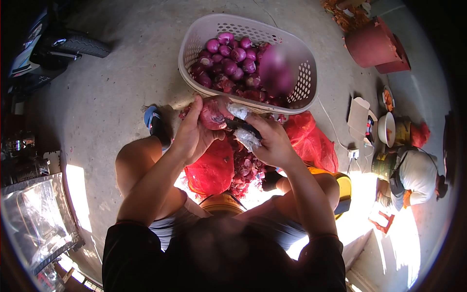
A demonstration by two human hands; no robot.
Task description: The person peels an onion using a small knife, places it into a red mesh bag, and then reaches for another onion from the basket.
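My left hand (190, 135) is closed around a red onion (213, 113), raised just below the near rim of a pale plastic basket (186, 46). In my right hand (275, 143) is a dark knife (245, 127), its blade close against the onion's right side. White wrapping (247, 139) covers the thumb and a finger of that hand. Many purple peeled onions (237, 54) fill the left and middle of the basket. Beneath my hands lie red mesh bags (210, 168) and a heap of onion skins (247, 170).
A motorbike wheel (87, 45) stands at the upper left. On the right are a reddish bucket (370, 43), a white bowl (386, 129), a power socket (353, 154) with cords, and a person in a light top (416, 173). A purple blur covers part of the basket.
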